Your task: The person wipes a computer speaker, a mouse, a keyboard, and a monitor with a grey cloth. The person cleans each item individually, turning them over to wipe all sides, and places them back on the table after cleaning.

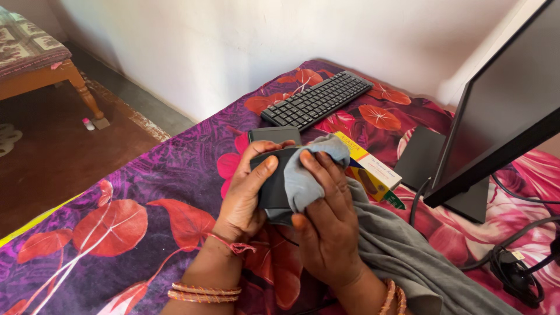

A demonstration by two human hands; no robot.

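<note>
Device [269, 181] sits in left grip [248, 192], right grip [326, 216] pressing cloth [309, 175] on it.

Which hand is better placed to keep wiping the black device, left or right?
Right. The right hand already presses the grey cloth against the black device, fingers spread over it. The left hand grips the device from its side, likely just steadying it.
</note>
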